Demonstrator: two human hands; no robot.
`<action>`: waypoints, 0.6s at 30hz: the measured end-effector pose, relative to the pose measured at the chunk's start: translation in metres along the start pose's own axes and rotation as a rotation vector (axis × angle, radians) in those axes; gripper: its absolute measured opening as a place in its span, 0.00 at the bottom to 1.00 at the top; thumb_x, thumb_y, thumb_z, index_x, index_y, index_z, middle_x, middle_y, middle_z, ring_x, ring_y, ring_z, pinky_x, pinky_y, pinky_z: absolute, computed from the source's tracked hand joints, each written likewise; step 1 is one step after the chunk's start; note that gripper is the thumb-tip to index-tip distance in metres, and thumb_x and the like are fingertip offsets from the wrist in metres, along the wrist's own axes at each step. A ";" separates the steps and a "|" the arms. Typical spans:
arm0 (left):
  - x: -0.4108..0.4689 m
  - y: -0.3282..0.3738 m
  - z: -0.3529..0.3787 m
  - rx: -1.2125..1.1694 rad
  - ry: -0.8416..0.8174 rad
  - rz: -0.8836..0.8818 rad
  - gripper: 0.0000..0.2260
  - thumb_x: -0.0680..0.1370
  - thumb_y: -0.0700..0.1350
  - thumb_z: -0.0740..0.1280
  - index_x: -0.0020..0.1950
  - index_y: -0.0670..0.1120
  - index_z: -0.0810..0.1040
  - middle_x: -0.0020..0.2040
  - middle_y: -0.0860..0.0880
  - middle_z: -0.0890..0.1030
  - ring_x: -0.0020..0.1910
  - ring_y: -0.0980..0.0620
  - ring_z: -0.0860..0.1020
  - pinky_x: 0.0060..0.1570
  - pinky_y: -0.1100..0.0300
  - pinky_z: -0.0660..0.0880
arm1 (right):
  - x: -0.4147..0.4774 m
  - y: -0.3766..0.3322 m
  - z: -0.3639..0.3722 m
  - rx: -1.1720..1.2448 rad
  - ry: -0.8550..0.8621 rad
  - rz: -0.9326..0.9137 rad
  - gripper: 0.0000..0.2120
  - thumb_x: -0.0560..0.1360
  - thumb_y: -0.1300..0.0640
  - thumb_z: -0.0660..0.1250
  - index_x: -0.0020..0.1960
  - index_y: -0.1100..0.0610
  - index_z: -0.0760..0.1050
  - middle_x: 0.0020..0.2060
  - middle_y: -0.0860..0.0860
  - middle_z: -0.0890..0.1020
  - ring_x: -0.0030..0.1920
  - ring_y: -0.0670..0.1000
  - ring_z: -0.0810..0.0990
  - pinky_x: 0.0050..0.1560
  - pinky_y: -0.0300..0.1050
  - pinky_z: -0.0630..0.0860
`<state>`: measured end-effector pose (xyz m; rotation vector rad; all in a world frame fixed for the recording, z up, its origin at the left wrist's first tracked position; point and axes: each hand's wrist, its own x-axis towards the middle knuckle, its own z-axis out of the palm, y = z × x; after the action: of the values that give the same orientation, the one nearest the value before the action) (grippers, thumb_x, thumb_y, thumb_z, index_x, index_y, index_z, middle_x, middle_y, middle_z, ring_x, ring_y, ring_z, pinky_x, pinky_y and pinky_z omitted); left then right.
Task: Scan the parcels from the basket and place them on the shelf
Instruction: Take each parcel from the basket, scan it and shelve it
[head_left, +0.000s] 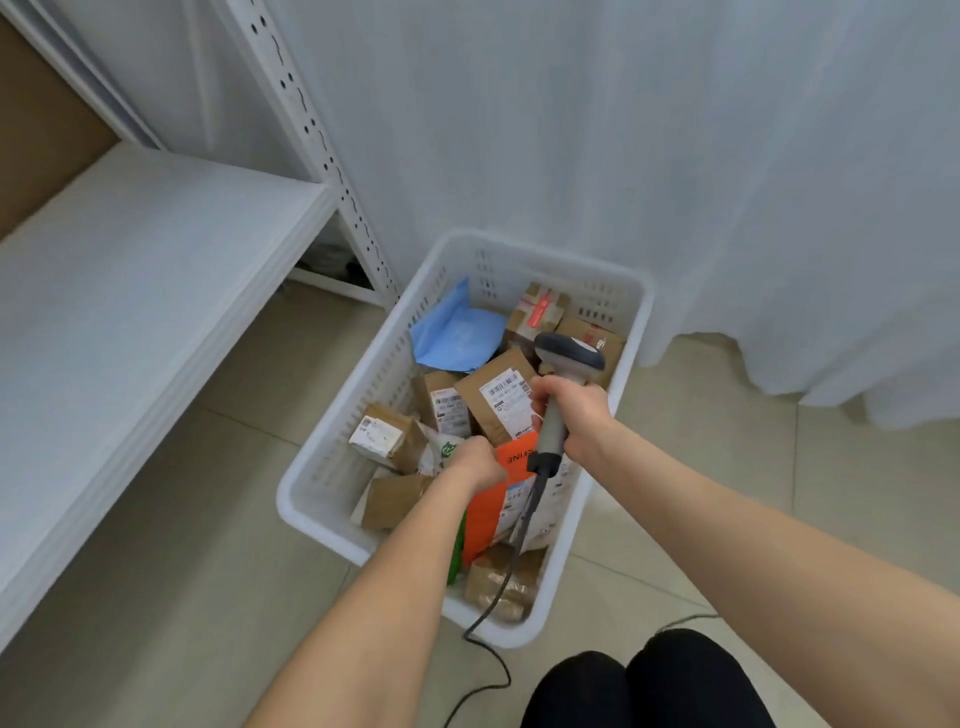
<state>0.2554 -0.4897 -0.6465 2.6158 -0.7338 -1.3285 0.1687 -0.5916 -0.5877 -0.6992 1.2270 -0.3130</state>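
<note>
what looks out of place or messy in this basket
Nothing spilled or visibly damaged. The parcels lie jumbled at all angles in the white basket, the blue mailer slumps crumpled against its far left wall, and the scanner cable trails over the near rim onto the floor.

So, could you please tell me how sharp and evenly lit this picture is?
Head view: soft, even light, no glare; the shelf looks smeared at left; its upright bows from wide-angle distortion; label text in the basket is unreadable.

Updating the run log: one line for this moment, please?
phase: pick | left hand: grips orange parcel in basket | right hand: holds scanner
</note>
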 end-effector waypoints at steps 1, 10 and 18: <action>-0.005 -0.001 -0.009 -0.054 0.077 -0.007 0.07 0.76 0.41 0.68 0.38 0.50 0.76 0.40 0.53 0.76 0.47 0.51 0.78 0.55 0.59 0.72 | -0.002 -0.003 0.001 -0.008 0.006 0.001 0.06 0.73 0.66 0.70 0.46 0.62 0.73 0.34 0.55 0.78 0.33 0.50 0.76 0.33 0.44 0.75; -0.125 0.015 -0.162 -0.926 0.538 -0.036 0.15 0.73 0.34 0.66 0.59 0.42 0.76 0.45 0.44 0.78 0.42 0.47 0.77 0.48 0.52 0.78 | -0.108 -0.080 0.040 -0.041 -0.012 -0.037 0.07 0.71 0.66 0.70 0.46 0.64 0.73 0.30 0.57 0.75 0.27 0.51 0.73 0.29 0.41 0.72; -0.286 0.047 -0.308 -1.175 0.466 0.057 0.13 0.73 0.29 0.58 0.39 0.44 0.77 0.22 0.53 0.76 0.27 0.53 0.71 0.27 0.66 0.69 | -0.244 -0.181 0.081 -0.052 -0.065 -0.118 0.08 0.71 0.65 0.72 0.47 0.60 0.74 0.37 0.57 0.77 0.34 0.54 0.77 0.31 0.46 0.76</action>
<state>0.3379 -0.4311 -0.2357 1.7562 0.0817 -0.6929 0.1908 -0.5624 -0.2756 -0.8225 1.1381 -0.3545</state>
